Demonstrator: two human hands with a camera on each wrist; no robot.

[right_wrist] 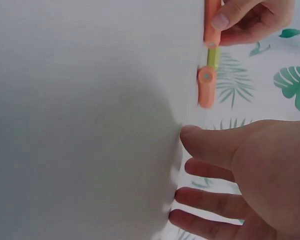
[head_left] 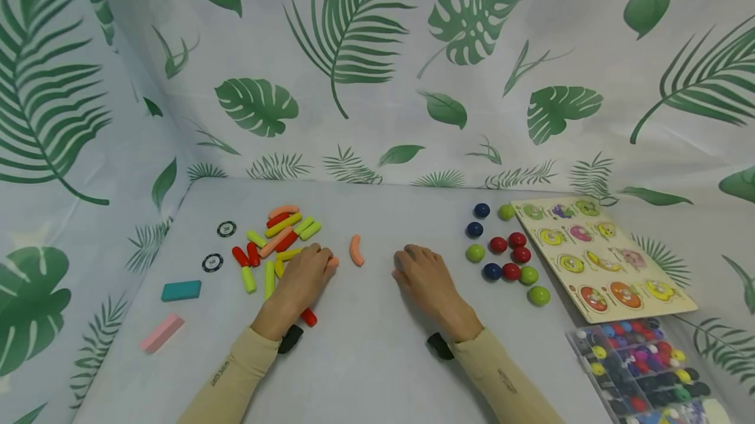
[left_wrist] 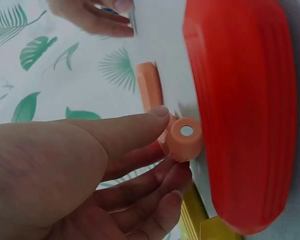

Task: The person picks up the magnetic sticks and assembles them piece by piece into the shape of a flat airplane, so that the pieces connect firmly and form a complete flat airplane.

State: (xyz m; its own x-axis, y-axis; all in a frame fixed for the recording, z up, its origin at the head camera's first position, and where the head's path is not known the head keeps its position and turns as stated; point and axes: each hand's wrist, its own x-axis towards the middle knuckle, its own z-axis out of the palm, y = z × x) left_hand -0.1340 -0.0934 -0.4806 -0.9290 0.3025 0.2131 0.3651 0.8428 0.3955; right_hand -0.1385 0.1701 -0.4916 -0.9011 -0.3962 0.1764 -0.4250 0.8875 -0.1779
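While the right hand [head_left: 427, 283] rests its fingertips by the surface [head_left: 377, 358], loosely bent, thumb apart, holding nothing, the left hand [head_left: 299, 283] has its fingers nearly closed, pinching an orange rod [left_wrist: 185, 142] between thumb and fingertips. Rod lies well in from the left edge, nearer the back edge than the wearer's side; whether it touches the surface, cannot tell.

Looks: salmon-orange, dull finish, short and stout; blunt round end, a small pale disc set flush at its centre. Middle hidden by the hand.

Just to the right, between the hands: a curved orange piece [head_left: 356, 250], same colour, lying by itself. Beside the left wrist, a red piece [head_left: 309, 317], lengthwise ridges, tapered end. Toward the back left corner, a loose cluster of coloured sticks [head_left: 286, 241]: red, yellow, lime, orange.
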